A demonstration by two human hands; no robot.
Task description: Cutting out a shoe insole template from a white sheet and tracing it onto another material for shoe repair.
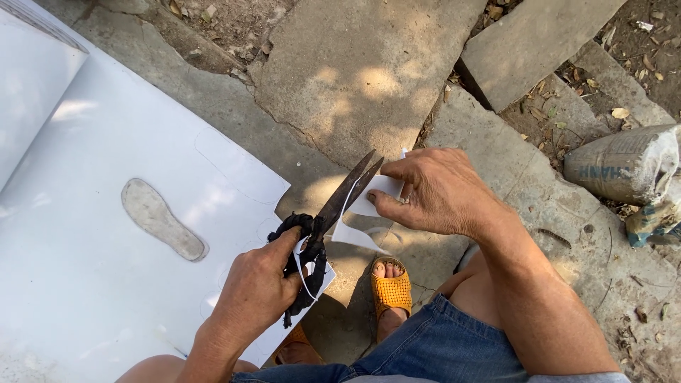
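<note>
Scissors biting into a white cut piece held between both hands.

Left hand [252, 291] clenched on the cloth-wrapped handles of the scissors [333, 209], blades slanting up and right, slightly parted. Right hand [436, 191] pinching the white cut piece [372, 206] just right of the blades, above the paving, off the big white sheet's [85, 269] right edge.
</note>
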